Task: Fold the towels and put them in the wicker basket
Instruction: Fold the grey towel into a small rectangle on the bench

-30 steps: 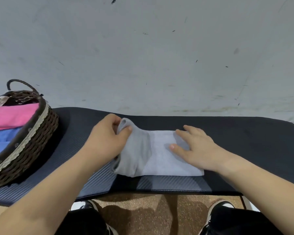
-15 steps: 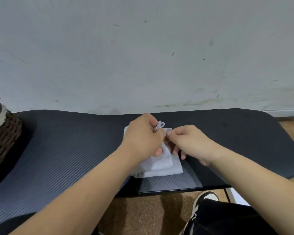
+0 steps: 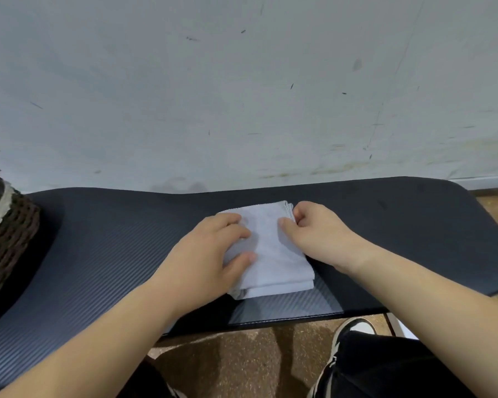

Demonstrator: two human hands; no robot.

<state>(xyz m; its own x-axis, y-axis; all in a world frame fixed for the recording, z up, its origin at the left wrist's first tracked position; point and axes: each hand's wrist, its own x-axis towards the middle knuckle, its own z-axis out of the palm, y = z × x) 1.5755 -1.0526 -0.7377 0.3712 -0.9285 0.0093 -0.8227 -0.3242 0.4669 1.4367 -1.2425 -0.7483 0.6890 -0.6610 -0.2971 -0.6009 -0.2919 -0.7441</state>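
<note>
A pale grey towel [image 3: 273, 248] lies folded into a small rectangle with stacked layers on the dark ribbed mat [image 3: 112, 248]. My left hand [image 3: 210, 254] rests on the towel's left half, fingers spread flat, thumb on the cloth. My right hand [image 3: 314, 228] sits at the towel's right edge with fingers curled, thumb on top, pinching the far right corner. The wicker basket [image 3: 9, 234] shows only as a dark woven wall with a pale rim at the far left edge; a sliver of pink shows inside.
A scuffed grey wall [image 3: 242, 96] rises right behind the mat. The mat's front edge [image 3: 285, 320] runs just below the towel, with brown floor [image 3: 242, 363], my dark trousers and a black-and-white shoe [image 3: 354, 328] beneath. Bare mat stretches between towel and basket.
The towel went from a long strip to a compact folded rectangle. My left hand brought the left end over and now lies flat on it; my right hand shifted to the right edge.
</note>
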